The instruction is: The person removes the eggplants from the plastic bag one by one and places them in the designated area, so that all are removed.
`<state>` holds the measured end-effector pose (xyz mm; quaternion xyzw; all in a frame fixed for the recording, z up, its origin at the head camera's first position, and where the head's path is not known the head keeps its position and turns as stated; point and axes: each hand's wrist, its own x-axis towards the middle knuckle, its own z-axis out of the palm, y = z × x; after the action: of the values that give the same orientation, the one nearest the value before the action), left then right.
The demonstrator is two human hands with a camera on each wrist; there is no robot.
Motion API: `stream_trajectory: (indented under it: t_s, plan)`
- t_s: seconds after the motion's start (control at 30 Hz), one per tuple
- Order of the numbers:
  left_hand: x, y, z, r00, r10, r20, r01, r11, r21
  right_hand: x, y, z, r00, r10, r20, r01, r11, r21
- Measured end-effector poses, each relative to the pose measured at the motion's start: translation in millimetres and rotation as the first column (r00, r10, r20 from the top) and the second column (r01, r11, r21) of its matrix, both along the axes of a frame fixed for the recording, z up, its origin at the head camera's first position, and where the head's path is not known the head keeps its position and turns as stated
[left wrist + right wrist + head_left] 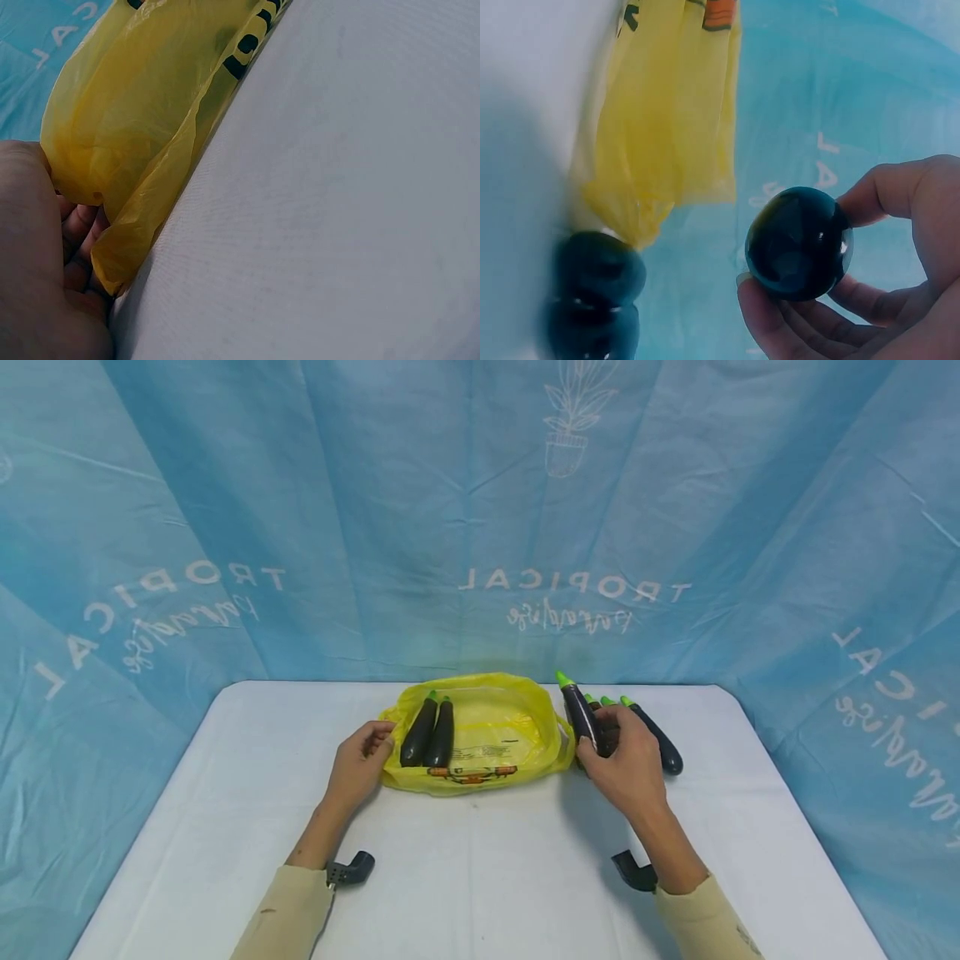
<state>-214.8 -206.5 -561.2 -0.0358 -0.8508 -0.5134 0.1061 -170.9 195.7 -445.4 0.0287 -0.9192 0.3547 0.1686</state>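
Observation:
A yellow plastic bag (pixel 517 766) lies with its mouth wide on the white table. Inside it, at the left, two dark eggplants (pixel 442 737) rest side by side with green stem ends pointing away. My left hand (pixel 358 762) holds the bag's left edge; in the left wrist view its fingers curl behind the yellow plastic (pixel 135 112). Just right of the bag, my right hand (pixel 626 758) grips another eggplant (pixel 579 710) between thumb and fingers. The right wrist view shows that eggplant's round end (pixel 799 244) raised above the table.
More eggplants (pixel 658 739) lie on the table (pixel 480 877) beyond and beside my right hand, partly hidden by it. A blue printed curtain (pixel 420 527) hangs behind the table and along both sides. Each wrist carries a black strap-on device (pixel 351 868).

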Motion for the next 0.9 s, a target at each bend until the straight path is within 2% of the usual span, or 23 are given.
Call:
stream_trajectory:
  t_s: [0.2,0.5,0.9]
  plan:
    - [0.5,0.1,1.3,1.000,0.002,0.007,-0.002,1.000,0.003,-0.2,13.5,0.6,1.000,-0.013,-0.012,0.013,1.000,-0.016]
    - [-0.4,1.1,2.6,1.000,-0.004,0.013,0.004,1.000,0.011,-5.5,31.8,3.9,0.995,-0.084,0.059,0.087,0.995,-0.047]
    - [1.1,0.3,3.6,1.000,-0.004,0.009,0.004,1.000,-0.003,-13.3,51.6,2.3,0.987,-0.120,0.110,0.130,0.988,-0.086]
